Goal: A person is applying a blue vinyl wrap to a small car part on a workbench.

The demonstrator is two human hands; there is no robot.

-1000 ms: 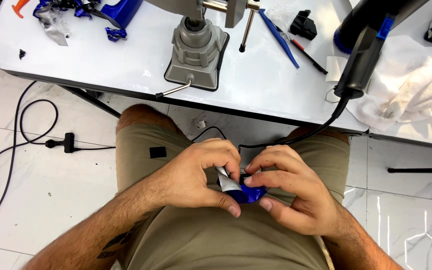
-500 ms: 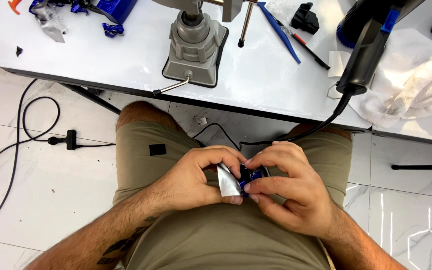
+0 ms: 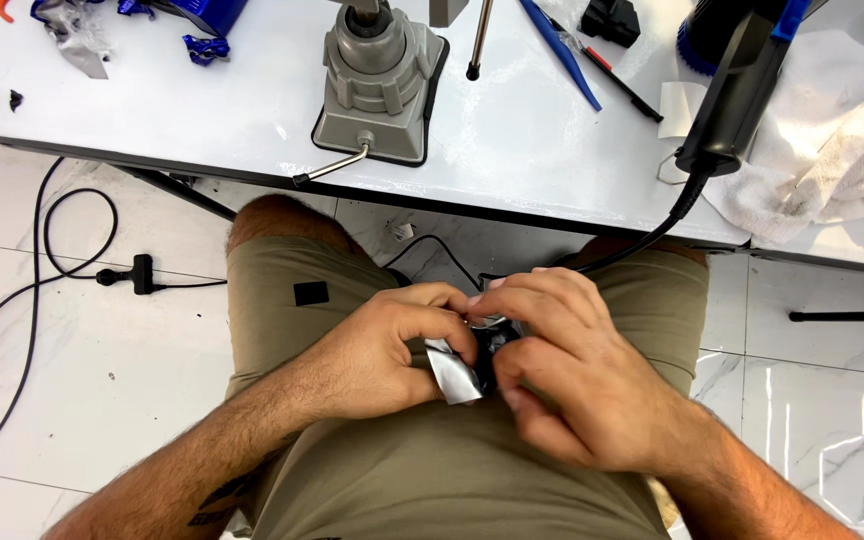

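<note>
Over the lap, below the white table (image 3: 512, 170) edge, both hands clamp one small blue part: left hand (image 3: 382, 350) pinching its silver foil wrap (image 3: 452, 372), right hand (image 3: 562, 365) gripping the blue part (image 3: 492, 350) directly beside it, fingertips nearly touching.

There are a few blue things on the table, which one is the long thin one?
The blue stick lying slantwise right of the grey stand. The other blue bits at the table's far left are short and crumpled.

small dark blue part (image 3: 497, 345), silver foil wrap (image 3: 452, 372), pinched over lap
</note>
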